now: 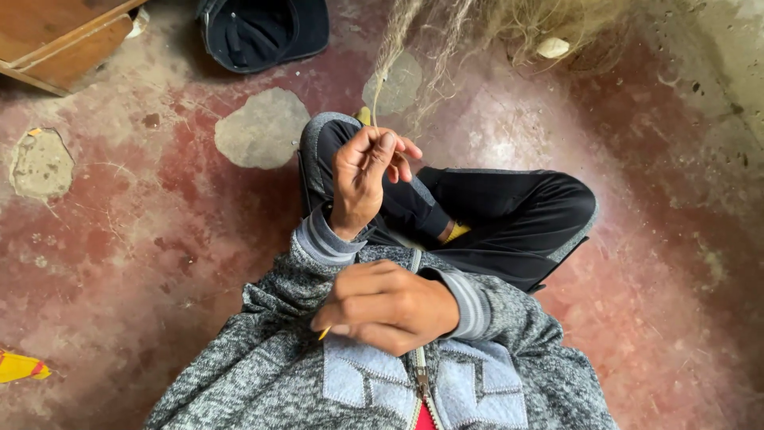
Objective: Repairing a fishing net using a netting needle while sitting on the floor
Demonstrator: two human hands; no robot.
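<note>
Fishing net (446, 32): hangs above our knees. L hand (362, 179) pinches its twine taut for working; R hand (390, 306) fisted on yellow netting needle (325, 333), at chest.

A single head-mounted camera looks steeply down from the wearer's own position. It frames the grey jacket (374, 382) at the bottom edge, at close range, crossed legs (493, 215) mid-frame, and the red floor (143, 239) farther off. No second view overlaps.
</note>
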